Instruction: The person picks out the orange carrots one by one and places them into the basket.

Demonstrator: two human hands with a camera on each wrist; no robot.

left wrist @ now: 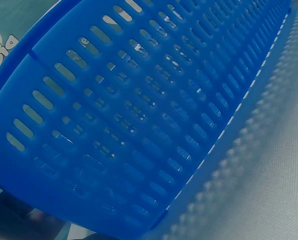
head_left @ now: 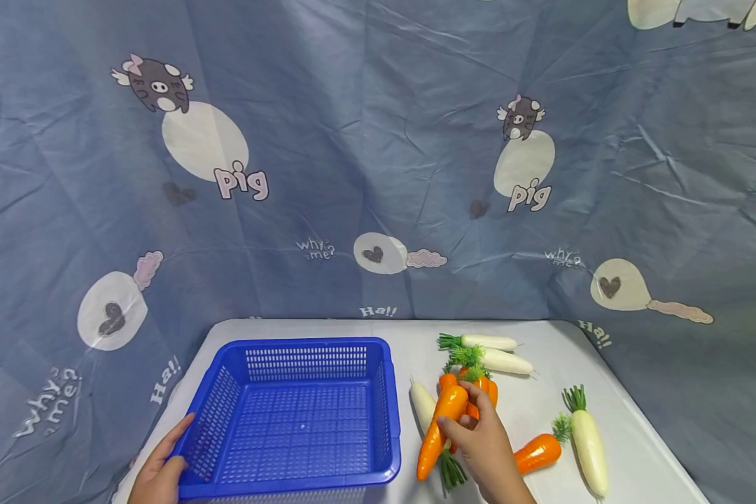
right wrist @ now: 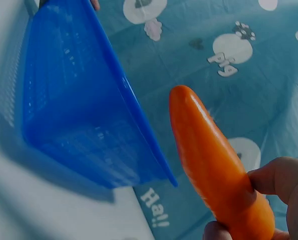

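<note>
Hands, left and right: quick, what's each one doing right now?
Left hand: closed, holding the blue basket at its left edge.
Right hand: closed, holding an orange carrot.

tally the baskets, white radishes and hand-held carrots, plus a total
Blue basket: 1
White radishes: 4
Carrot held in the right hand: 1
Total: 6
</note>
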